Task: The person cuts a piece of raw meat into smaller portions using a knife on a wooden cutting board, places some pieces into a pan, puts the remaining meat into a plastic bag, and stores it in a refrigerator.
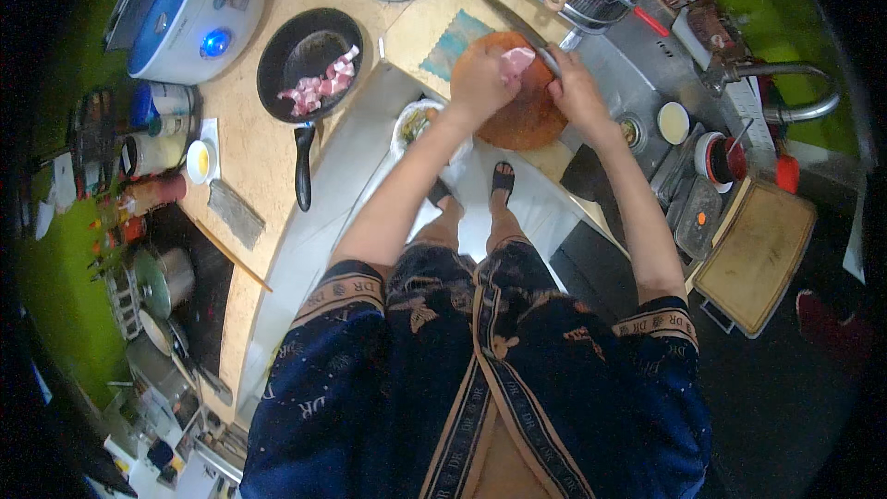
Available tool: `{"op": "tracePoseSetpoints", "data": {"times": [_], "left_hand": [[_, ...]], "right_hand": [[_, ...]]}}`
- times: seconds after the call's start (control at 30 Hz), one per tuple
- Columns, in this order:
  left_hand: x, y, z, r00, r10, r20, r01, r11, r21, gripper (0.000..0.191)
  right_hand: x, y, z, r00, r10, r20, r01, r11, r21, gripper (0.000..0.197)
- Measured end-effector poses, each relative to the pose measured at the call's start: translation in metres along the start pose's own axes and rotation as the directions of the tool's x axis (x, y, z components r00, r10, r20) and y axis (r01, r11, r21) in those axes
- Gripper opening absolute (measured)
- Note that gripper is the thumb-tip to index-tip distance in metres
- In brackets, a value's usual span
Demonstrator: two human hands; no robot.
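Observation:
My left hand [481, 83] is closed on a piece of raw meat [517, 62] above the round wooden chopping board [530, 121]. In my right hand [575, 90] is the handle end of a kitchen knife [514, 19], its long blade pointing up and to the left past the meat. Under the board's upper left edge lies a teal patterned cloth [454, 41]. A black frying pan [308, 31] on the counter to the left holds several cut pieces of raw meat [320, 86].
Right of the board is a steel sink [627, 69] with a curved tap [797, 90]. Below my left forearm hangs a white-lined bin [398, 145] with scraps. A rice cooker [201, 21], a small white bowl [201, 161] and a wooden stick [232, 254] are at the left; a rectangular board [755, 256] stands right.

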State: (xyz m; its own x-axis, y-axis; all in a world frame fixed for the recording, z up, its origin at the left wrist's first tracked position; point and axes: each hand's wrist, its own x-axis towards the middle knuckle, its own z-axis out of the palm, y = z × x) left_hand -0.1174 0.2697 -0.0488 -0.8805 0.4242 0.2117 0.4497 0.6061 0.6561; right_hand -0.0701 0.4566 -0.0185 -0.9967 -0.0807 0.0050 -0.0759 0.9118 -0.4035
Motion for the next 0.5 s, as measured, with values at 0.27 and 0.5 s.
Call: {"op": "tracePoseSetpoints", "data": {"times": [0.27, 0.5], "left_hand": [[0.011, 0.006, -0.046, 0.962, 0.181, 0.202, -0.172, 0.983, -0.063, 0.042], [-0.024, -0.003, -0.024, 0.947, 0.277, 0.165, -0.286, 0.958, 0.034, 0.036]], "right_hand": [[-0.051, 0.008, -0.030, 0.973, 0.229, 0.035, -0.217, 0.847, 0.485, 0.036], [-0.076, 0.009, -0.021, 0.977, 0.211, 0.012, -0.176, 0.779, 0.602, 0.034]]}}
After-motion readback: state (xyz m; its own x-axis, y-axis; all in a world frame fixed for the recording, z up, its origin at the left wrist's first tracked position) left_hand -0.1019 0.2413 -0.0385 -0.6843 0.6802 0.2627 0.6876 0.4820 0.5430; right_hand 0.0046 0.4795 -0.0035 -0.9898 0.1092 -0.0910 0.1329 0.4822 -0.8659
